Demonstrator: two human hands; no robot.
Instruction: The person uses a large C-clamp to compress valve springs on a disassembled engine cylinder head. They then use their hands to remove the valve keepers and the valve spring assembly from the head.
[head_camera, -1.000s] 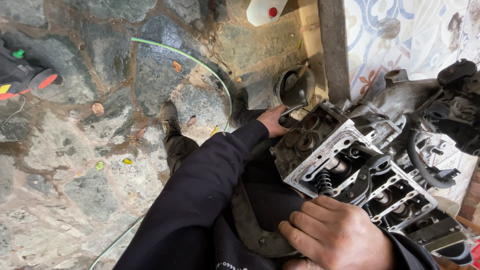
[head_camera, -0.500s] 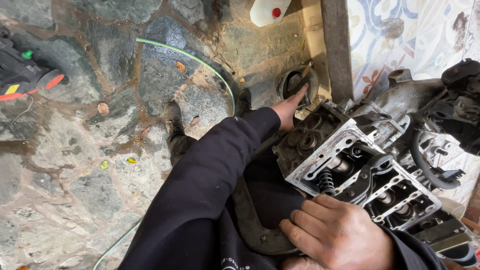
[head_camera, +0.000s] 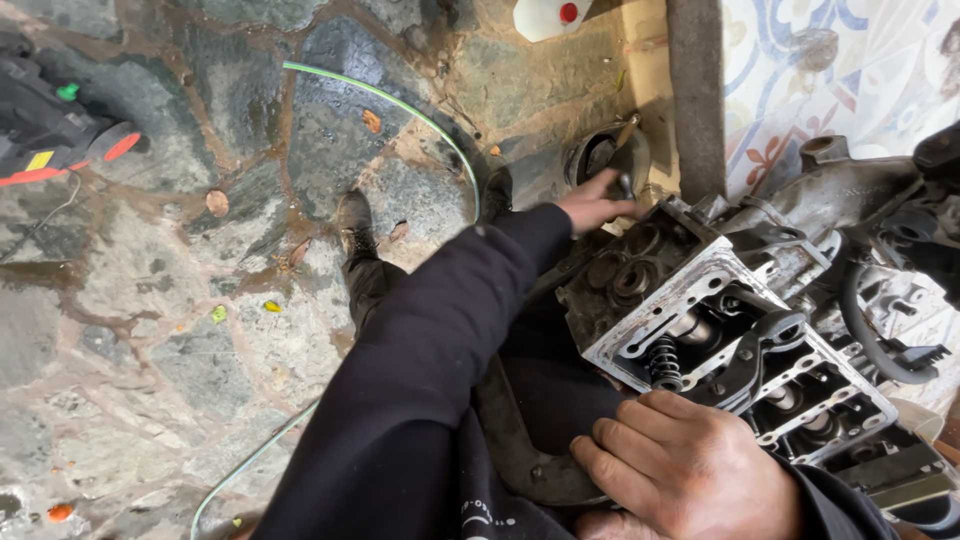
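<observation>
Free room: open stone floor (head_camera: 150, 300) to the left, crossed only by a thin green hose (head_camera: 400, 105).
Obstacles, right: engine block (head_camera: 720, 320) fills the space, its open valve chamber crowded with a spring (head_camera: 662, 362) and rocker parts; the tiled wall (head_camera: 850, 70) stands close behind.
Far end: left hand (head_camera: 592, 205) sits in a narrow gap between the block and a dark round container (head_camera: 600, 155), possibly a bucket.
Near edge: right hand (head_camera: 690, 470) covers the block's near edge.

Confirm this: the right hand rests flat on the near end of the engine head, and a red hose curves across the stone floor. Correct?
Not quite. The head view shows the hose is green, not red. The rest holds: the right hand rests flat on the near end of the engine head, and the hose curves across the stone floor.
</observation>
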